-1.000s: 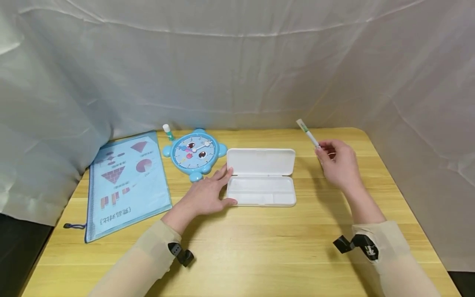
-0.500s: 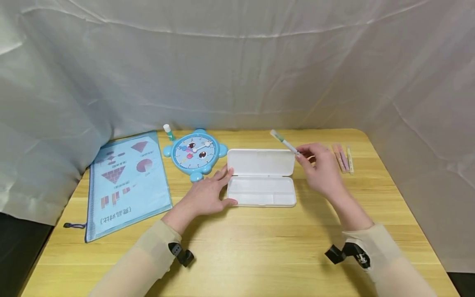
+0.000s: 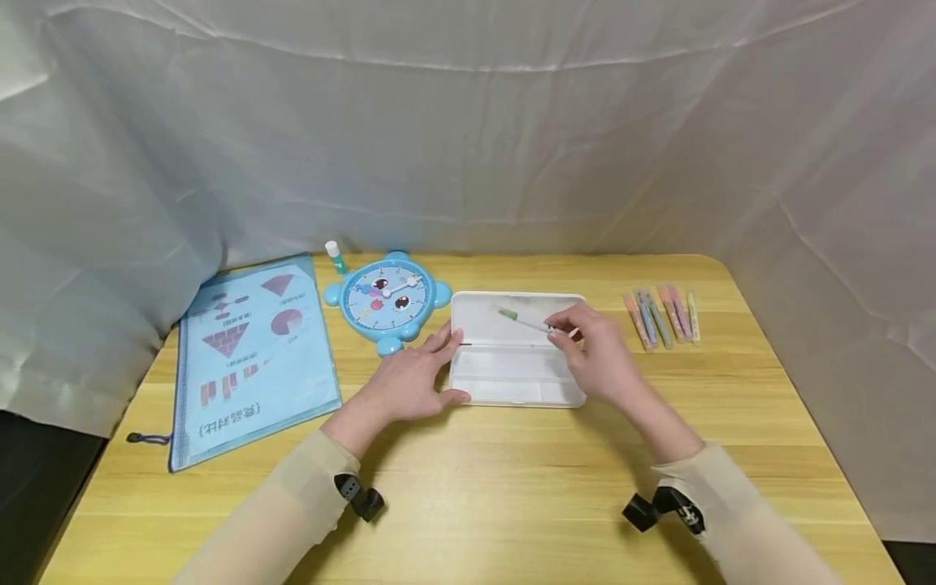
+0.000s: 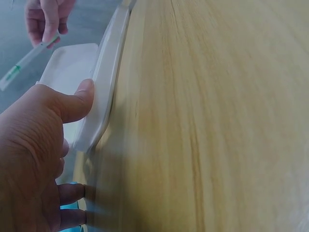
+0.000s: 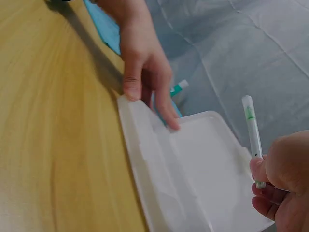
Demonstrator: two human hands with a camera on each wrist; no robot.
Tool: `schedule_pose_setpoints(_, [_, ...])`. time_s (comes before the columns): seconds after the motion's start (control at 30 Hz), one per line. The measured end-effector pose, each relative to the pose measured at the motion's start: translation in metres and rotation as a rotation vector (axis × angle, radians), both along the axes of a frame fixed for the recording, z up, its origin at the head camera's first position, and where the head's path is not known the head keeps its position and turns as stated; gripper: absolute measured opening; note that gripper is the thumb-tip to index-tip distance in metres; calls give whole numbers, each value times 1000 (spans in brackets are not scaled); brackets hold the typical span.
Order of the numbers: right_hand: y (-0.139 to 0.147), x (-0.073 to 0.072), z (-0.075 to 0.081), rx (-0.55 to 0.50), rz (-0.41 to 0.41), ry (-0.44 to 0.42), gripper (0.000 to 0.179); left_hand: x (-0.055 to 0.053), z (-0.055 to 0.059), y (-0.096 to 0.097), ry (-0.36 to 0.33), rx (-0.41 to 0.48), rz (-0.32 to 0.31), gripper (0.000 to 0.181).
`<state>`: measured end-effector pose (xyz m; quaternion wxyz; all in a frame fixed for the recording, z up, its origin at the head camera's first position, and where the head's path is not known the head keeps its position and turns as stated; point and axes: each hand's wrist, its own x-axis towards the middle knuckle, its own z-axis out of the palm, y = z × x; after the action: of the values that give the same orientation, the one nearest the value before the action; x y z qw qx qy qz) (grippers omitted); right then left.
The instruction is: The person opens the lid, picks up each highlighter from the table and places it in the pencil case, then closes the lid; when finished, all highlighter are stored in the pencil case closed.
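A white pencil case (image 3: pixel 515 390) lies with its lid (image 3: pixel 483 317) folded back in the head view. My left hand (image 3: pixel 413 382) holds the left end of the case, its thumb (image 4: pixel 77 102) on the front corner and a finger near the hinge; other fingers stretch out beside it. Above the lid, my right hand (image 3: pixel 603 353) pinches a slim white pen (image 5: pixel 254 128) with a green section near its far end, between thumb and fingers. The pen tilts up to the left, apart from the case. The case's visible compartments hold nothing.
Several coloured pens (image 3: pixel 661 318) lie at the right of the wooden table (image 3: pixel 468 504). A blue toy clock (image 3: pixel 387 296), a glue stick (image 3: pixel 335 257) and a blue zip folder (image 3: pixel 256 366) are at the left. A grey curtain (image 3: pixel 468 146) closes the back.
My right hand has carried the pen leftward from the right side to above the case's lid, uncovering the row of pens. The left hand has stayed at the case's end.
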<state>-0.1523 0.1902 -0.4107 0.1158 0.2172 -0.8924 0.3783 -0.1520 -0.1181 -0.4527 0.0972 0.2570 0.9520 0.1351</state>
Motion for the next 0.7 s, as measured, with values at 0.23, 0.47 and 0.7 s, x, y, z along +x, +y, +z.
schedule_pose_setpoints(0.23, [-8, 0, -17, 59, 60, -86, 13, 0, 0, 0, 10, -7, -1, 102])
schedule_pose_setpoints(0.47, [-13, 1, -29, 114, 85, -133, 12, 0, 0, 1, 5, -5, 1, 103])
schedule_pose_setpoints(0.7, [-15, 3, -38, 176, 119, -173, 12, 0, 1, 1, -2, -8, 3, 103])
